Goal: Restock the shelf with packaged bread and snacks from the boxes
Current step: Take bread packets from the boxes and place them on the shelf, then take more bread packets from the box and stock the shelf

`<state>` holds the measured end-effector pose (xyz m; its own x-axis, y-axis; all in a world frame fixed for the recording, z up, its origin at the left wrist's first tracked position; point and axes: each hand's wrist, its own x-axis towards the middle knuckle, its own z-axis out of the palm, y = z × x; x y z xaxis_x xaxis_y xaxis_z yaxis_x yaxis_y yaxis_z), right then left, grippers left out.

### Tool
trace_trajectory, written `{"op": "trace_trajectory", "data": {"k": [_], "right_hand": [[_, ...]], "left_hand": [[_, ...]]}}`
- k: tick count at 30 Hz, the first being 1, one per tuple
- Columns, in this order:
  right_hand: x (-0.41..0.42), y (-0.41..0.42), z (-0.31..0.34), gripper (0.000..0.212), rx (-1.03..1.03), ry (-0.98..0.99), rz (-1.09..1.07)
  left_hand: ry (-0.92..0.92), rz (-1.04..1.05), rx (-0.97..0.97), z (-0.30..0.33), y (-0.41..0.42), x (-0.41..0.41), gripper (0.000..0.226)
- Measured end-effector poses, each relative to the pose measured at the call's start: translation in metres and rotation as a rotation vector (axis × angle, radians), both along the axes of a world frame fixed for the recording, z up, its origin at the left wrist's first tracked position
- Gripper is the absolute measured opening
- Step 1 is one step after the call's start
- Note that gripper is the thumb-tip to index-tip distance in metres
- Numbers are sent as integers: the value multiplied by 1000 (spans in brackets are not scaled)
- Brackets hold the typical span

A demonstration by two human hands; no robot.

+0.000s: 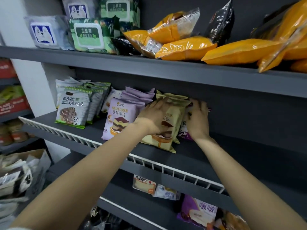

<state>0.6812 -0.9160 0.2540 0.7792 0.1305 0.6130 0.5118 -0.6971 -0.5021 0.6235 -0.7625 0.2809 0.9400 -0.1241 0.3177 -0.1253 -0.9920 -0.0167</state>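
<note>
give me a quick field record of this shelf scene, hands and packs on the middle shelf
left hand: left hand rests on the front of the beige bread packs
right hand: right hand touches the purple pack beside the beige ones
middle shelf, left to right: green-white packs, lilac mousse packs, beige, purple
top shelf: wipes packs, orange bags
</note>
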Motion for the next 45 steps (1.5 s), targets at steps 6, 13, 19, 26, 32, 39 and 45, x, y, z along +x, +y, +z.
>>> {"op": "trace_trajectory", "data": {"k": [6, 13, 19, 26, 32, 39, 45], "right_hand": [[-55, 67, 35, 28, -37, -55, 210], [-141, 211, 20, 24, -182, -1, 477], [-243, 370, -29, 28, -278, 85, 731], [-366, 574, -127, 25, -479, 304, 983], [-439, 713, -215, 20, -656, 485, 1157], [-493, 846, -344, 20, -952, 620, 1287], [-531, 896, -440, 42, -1272, 808, 1230]], "left_hand": [[-330, 52, -174, 13, 50, -39, 37], [-330, 254, -350, -12, 187, -144, 23], [-317, 486, -497, -70, 338, -275, 20], [-241, 932, -508, -153, 499, -433, 17], [-40, 1282, -581, -242, 610, -525, 21], [423, 1505, -607, -372, 707, -592, 33], [546, 1627, -491, -456, 733, -630, 61]]}}
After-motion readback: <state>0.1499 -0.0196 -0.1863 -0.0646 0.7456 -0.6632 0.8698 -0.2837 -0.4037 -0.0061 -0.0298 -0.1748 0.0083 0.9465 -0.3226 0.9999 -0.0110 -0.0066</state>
